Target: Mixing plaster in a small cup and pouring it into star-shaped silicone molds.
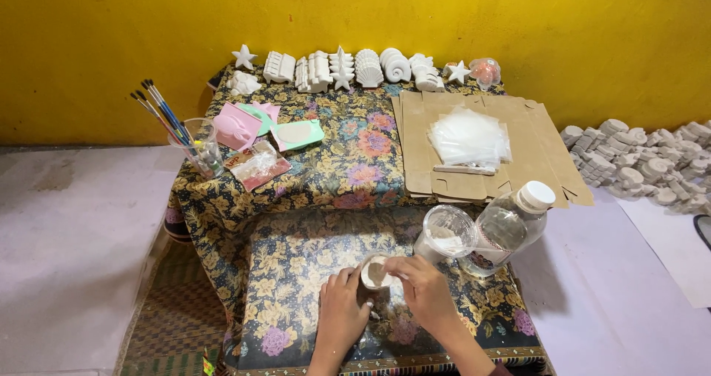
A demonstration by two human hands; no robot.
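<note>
Both hands gripped a small cup [375,274] at table centre: left hand [342,311] at its 8 o'clock, right hand [426,291] at 4. Cup partly filled with pale mix; plastic cup [446,235] and capped bottle [511,228] at 1-2 o'clock. Moulds [255,124] at 11 unfilled, judging by position.

A flattened brown cardboard box [452,135] is laid at the right, with clear plastic bags [469,137] stacked on it. A small clear packet [258,165] is seen near the brushes.

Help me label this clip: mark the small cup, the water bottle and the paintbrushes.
small cup [375,274], head view, on its pale contents
water bottle [507,229], head view, on its clear body
paintbrushes [164,113], head view, on the handles
</note>
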